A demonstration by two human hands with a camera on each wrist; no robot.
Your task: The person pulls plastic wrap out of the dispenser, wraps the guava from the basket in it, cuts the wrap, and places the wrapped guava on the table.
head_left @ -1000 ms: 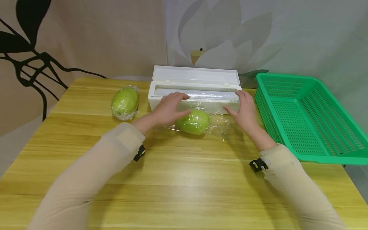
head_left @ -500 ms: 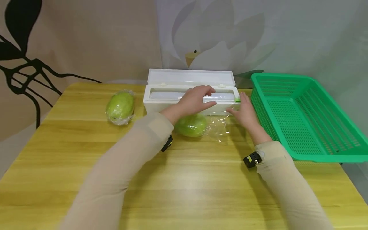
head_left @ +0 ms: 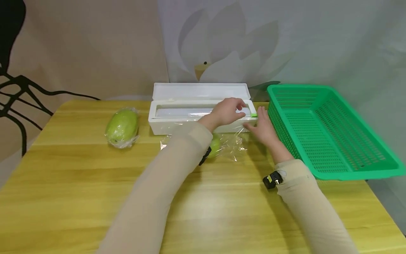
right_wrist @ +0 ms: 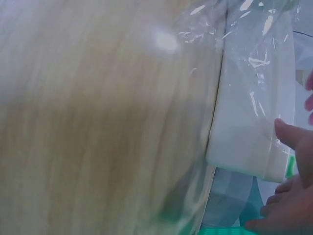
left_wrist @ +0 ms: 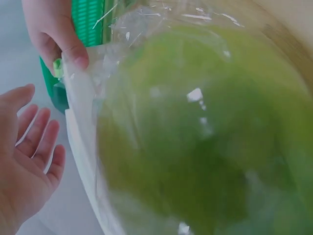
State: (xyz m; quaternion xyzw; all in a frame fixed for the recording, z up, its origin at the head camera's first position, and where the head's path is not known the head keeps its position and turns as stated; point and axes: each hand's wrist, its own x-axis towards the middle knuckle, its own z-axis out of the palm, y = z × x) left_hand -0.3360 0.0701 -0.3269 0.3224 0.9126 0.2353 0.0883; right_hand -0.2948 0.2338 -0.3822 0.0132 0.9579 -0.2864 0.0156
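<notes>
My left hand point(head_left: 227, 111) hovers over the right part of a white cling film box point(head_left: 163, 127), its fingers loosely bent with nothing between them. The box's lid stands up at the back, and a film roll point(head_left: 179, 113) lies inside. At the right end my right hand point(head_left: 264, 129) rests against the box, fingers straight along the end and thumb at the front edge, beside a small green slider point(head_left: 253, 115). Clear cling film point(head_left: 233, 148) stretches from the box over a green oval fruit point(left_wrist: 205, 132), which my left forearm mostly hides in the head view.
A second green fruit point(head_left: 122, 127), wrapped in film, lies on the wooden table point(head_left: 79, 190) to the left. A green plastic basket point(head_left: 358, 173) stands close to my right hand. Behind the table hangs a patterned cloth point(head_left: 127, 49).
My left hand has moved right, from beside the fruit to over the box's right part. My right hand has shifted from the box's front to its right end, where the green slider now shows.
</notes>
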